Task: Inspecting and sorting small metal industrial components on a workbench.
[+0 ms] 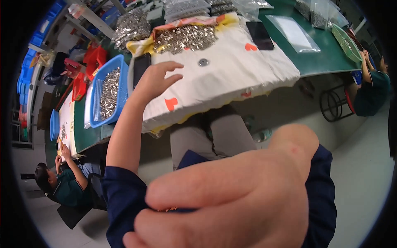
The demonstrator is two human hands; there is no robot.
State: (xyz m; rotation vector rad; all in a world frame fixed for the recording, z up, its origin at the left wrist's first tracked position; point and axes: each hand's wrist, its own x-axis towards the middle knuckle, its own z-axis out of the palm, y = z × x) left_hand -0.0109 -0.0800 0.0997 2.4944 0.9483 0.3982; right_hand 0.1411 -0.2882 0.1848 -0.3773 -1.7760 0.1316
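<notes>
Looming large at six o'clock, right up by the camera, it's the person's right hand (244, 186), fingers bent; you cannot tell whether they grip anything. Out at eleven, the left hand (155, 78) hovers over the white cloth (231, 78) with its orange-red hearts, thumb and forefinger well apart. And there's the small silver disc (203, 62), lying flat on the cloth at twelve, near those fingertips but not touching them! A black phone (142, 68) sits between ten and eleven, just by the left wrist. Around ten, a blue basket (123, 82) full of shiny metal bits. Back to twelve, beyond the disc, a big heap of metal pieces (186, 38) glitters on the cloth's far end. Another dark phone (260, 35) rests at one. Further out on the green table (331, 60), a clear bag of metal bits (133, 27) fills eleven, with a green basket (346, 43) at two. Farther off, one co-worker (68, 188) sits at eight, another (372, 97) near three.
</notes>
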